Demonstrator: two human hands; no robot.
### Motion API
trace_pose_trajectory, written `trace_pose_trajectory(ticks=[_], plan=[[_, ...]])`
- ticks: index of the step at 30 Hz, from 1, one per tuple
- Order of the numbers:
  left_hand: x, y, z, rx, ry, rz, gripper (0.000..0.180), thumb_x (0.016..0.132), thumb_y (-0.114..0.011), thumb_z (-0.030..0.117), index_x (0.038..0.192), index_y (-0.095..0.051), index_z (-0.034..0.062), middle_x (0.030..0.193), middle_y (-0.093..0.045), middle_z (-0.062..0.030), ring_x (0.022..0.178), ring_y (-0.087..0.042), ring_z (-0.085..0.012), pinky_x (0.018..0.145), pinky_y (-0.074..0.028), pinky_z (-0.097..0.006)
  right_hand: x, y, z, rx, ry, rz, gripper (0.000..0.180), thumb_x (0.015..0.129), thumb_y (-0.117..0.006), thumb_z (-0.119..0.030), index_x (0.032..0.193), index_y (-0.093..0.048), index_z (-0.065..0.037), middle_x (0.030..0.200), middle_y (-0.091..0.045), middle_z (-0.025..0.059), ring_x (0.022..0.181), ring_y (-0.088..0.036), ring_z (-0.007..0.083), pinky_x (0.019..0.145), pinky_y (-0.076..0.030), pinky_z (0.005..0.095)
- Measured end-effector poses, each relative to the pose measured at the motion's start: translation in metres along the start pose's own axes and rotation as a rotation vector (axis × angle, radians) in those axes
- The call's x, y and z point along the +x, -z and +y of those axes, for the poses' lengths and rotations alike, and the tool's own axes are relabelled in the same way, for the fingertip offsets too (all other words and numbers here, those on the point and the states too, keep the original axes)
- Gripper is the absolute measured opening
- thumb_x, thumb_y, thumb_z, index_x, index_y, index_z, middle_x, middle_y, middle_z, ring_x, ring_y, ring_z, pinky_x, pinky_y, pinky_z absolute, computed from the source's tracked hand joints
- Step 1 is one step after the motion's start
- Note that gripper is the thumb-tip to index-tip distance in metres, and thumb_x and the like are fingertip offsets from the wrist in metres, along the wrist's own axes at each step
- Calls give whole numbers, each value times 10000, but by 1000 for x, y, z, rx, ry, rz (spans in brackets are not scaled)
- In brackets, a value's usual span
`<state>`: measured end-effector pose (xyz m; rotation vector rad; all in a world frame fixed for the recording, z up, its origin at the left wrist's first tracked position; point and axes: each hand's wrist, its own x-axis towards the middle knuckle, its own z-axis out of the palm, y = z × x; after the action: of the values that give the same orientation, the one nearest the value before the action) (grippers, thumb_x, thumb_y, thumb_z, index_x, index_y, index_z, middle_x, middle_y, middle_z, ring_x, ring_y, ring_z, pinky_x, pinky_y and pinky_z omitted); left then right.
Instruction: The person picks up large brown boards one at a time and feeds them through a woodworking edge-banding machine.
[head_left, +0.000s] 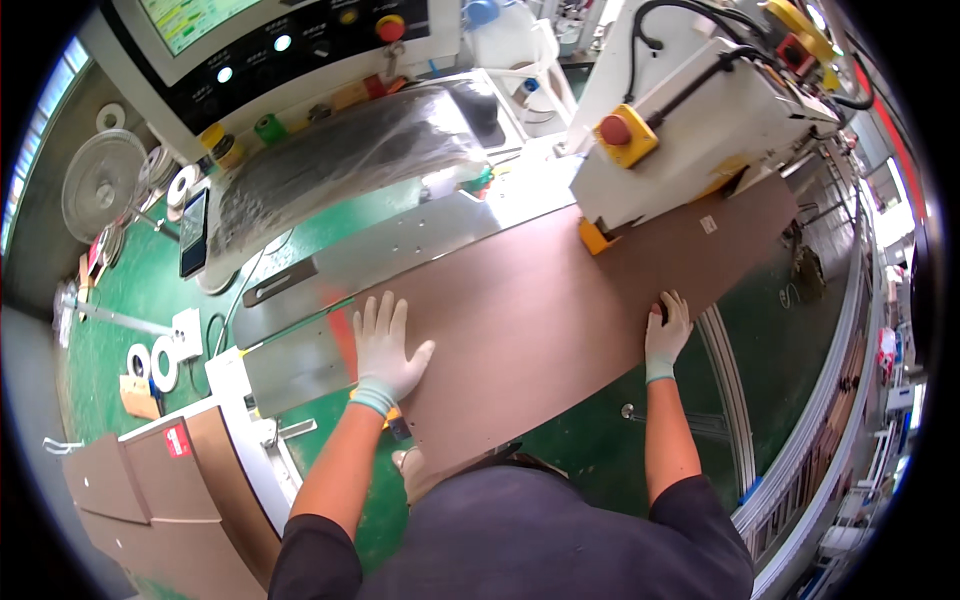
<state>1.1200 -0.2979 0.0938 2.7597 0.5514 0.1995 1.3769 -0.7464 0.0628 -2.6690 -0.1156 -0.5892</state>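
A long brown panel (520, 320) lies slantwise in front of me, its far right part under the head of a white machine (660, 165). My left hand (388, 350), in a whitish glove with a green cuff, rests flat on the panel's left end, fingers stretched and thumb out to the side. At the near edge, further right, my right hand (667, 338) wears a matching glove. Its fingers are bent at the panel's edge, gripping it; a reddish fingertip shows there. A small pale label (709, 225) sticks to the panel near its right end.
Under the panel's left part runs a grey metal table (300, 360). A red stop button (614, 130) sits on the machine head, and a control console (330, 45) stands at the back left. Brown boards (150, 480) are stacked lower left. A metal rail (728, 385) passes lower right.
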Motion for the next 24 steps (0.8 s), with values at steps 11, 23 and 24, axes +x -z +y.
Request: trace_pose_trajectory(ticks=[11,23,24], plan=[[46,-1,2,194,-51,-70,702,986,-540,514,1499,-499,36,1669,-336,-185,1558,-239,-421,1278,-85,-588,-136,18,-127,345,48,-21,215,872,-717,-235,1081,-751,-202,1241,-733,37,1320,-591,373,1226,-47,708],[53,-5,1,181,-43,-75,678,977,-569,477,1481,-524,26,1692,-309,-184,1583,-197,-409,1281,-84,-587,-43,8,-49,95,-17,-54,241,941,-665,-251,1152,-743,-163,1382,-684,79,1426,-511,370,1181,-251,703],[52,-7,3,173,-54,-66,678,977,-569,477,1481,-524,26,1692,-309,-184,1583,-197,-409,1281,-84,-587,-46,10,-50,89,-17,-39,241,941,-665,-251,1152,-743,-163,1382,-684,79,1426,-511,370,1181,-251,703]])
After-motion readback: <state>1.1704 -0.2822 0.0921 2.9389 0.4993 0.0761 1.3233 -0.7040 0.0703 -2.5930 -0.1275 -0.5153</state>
